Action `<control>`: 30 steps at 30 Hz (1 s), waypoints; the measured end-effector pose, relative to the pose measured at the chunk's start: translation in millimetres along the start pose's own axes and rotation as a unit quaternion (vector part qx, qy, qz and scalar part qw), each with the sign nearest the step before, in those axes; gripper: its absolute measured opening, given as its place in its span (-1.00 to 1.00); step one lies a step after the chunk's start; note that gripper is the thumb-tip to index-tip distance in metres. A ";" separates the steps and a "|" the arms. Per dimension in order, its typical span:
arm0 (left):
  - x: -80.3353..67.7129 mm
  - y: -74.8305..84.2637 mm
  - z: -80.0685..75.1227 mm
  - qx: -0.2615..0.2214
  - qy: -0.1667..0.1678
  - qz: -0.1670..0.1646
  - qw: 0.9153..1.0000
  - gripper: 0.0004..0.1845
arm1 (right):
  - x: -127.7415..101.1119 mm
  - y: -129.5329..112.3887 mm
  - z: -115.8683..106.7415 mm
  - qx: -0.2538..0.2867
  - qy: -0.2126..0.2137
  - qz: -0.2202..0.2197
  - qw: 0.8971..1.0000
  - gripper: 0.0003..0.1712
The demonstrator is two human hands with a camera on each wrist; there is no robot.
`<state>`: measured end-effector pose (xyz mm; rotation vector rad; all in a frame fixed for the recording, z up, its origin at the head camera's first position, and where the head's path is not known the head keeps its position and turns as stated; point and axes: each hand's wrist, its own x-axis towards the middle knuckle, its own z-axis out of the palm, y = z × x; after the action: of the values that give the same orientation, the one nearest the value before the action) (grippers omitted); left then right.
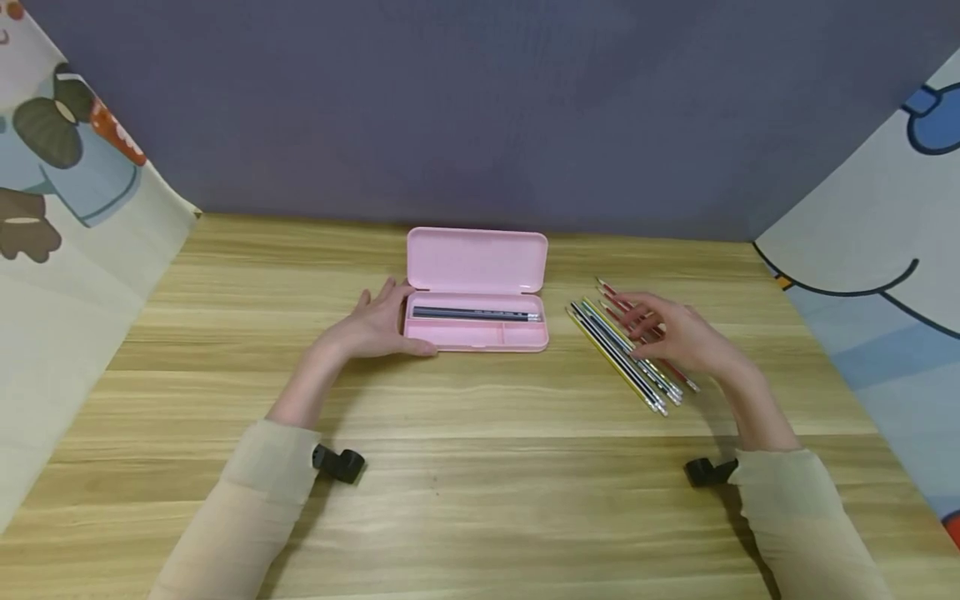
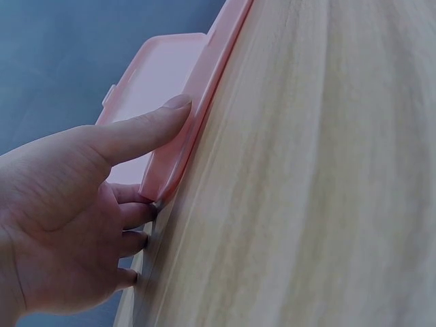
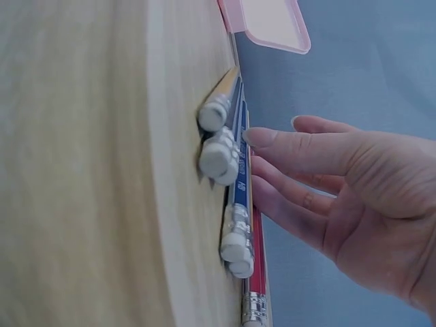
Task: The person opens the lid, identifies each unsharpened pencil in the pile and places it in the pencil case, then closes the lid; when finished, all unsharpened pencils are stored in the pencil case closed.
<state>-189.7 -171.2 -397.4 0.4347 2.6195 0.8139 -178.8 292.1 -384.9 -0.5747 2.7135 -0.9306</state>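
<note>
erasers [image 3: 218,158] show only wrist-side; dark pencil [image 1: 475,314] in case [image 1: 480,333] head-only.

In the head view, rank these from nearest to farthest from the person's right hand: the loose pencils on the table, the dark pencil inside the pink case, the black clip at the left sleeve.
From the right hand:
1. Loose pencils, directly under the fingers, right of the case.
2. Dark pencil, in the open pink plastic pencil case, centre of the table.
3. Black clip, at the left sleeve, near left.

Both hands' fingers [image 1: 633,317] are extended and relaxed.
</note>
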 end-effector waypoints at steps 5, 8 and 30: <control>-0.2 0.4 0.8 0.001 0.001 0.005 1.000 0.14 | 0.3 0.5 2.5 -0.009 0.002 -0.005 1.000 -0.02; -0.9 0.4 1.0 0.000 0.001 0.007 1.000 0.14 | 0.7 0.6 3.7 -0.021 0.002 -0.007 1.000 -0.02; -2.7 1.6 -0.3 0.000 0.006 0.005 1.000 0.15 | -1.0 -7.4 -3.5 -0.045 0.000 0.016 0.999 -0.30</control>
<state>-187.2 -171.2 -395.6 0.4443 2.6300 0.8204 -176.8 289.0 -377.5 -0.5455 2.7690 -0.8035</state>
